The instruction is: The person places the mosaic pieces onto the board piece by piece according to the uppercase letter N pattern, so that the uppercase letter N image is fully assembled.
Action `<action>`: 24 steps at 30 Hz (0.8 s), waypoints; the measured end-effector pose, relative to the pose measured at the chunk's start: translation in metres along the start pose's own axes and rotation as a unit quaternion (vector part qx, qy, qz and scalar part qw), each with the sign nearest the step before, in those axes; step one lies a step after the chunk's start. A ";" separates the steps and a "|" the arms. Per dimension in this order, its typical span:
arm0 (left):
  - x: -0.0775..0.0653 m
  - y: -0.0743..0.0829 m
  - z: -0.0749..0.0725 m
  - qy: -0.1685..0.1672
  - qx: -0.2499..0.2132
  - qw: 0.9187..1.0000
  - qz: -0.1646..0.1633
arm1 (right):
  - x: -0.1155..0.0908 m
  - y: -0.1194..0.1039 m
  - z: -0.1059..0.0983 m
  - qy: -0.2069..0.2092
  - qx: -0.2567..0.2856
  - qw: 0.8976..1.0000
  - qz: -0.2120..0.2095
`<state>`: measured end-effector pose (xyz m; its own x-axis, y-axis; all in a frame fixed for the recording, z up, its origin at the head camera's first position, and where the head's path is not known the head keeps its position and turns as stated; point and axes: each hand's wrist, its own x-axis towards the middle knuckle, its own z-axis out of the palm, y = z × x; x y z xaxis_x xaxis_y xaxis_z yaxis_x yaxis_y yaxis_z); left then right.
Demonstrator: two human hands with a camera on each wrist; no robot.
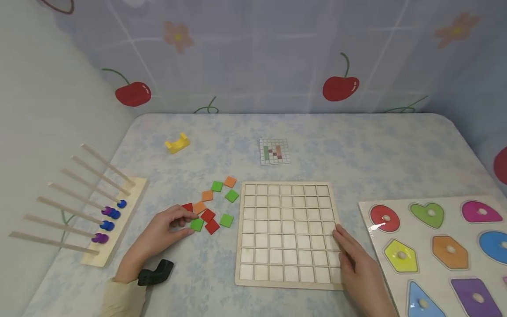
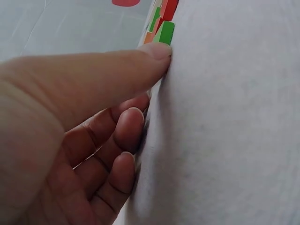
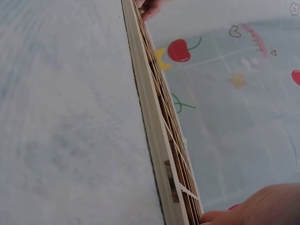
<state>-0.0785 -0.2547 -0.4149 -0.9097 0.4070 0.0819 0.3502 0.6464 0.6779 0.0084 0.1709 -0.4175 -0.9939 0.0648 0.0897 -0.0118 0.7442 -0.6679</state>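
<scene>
My left hand point(image 1: 168, 226) is at the cluster of small square tiles, its thumb and index finger pinching a green tile point(image 1: 196, 225). In the left wrist view the thumb presses the edge of that green tile point(image 2: 165, 33), with the other fingers curled beneath. Around it lie loose red tiles point(image 1: 211, 226), orange tiles point(image 1: 207, 195) and green tiles point(image 1: 226, 220). Right of them is a wooden grid board point(image 1: 283, 235), its square cells bare. My right hand point(image 1: 362, 268) rests on the board's right edge with extended fingers; the right wrist view shows the board's side point(image 3: 154, 112).
A small pattern card point(image 1: 275, 152) lies beyond the board. A yellow curved piece point(image 1: 177, 143) lies at the back left. At the left stands a peg rack point(image 1: 115, 222) with blue and purple beads. A knobbed shape puzzle point(image 1: 428, 233) lies at the right.
</scene>
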 end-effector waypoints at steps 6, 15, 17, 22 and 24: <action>0.001 -0.001 0.003 0.010 -0.003 1.000 -0.003 | -0.001 0.002 0.000 0.013 -0.003 1.000 -0.023; 0.002 0.001 0.001 0.013 0.001 1.000 0.008 | -0.001 -0.001 -0.001 -0.091 -0.004 0.996 -0.020; 0.002 0.002 0.000 0.011 0.000 1.000 -0.001 | -0.001 0.000 0.000 -0.110 -0.001 0.993 -0.031; 0.001 0.002 0.001 0.009 -0.003 1.000 -0.016 | -0.001 0.001 0.002 -0.138 -0.012 0.989 -0.043; 0.001 0.001 0.002 0.011 -0.002 1.000 -0.012 | -0.003 0.001 0.002 -0.146 -0.028 0.988 -0.045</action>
<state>-0.0788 -0.2525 -0.4156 -0.9226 0.3771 0.0809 0.3267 0.6528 0.6835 0.0116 0.1707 -0.4200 -0.9785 -0.1918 -0.0755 -0.1035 0.7740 -0.6247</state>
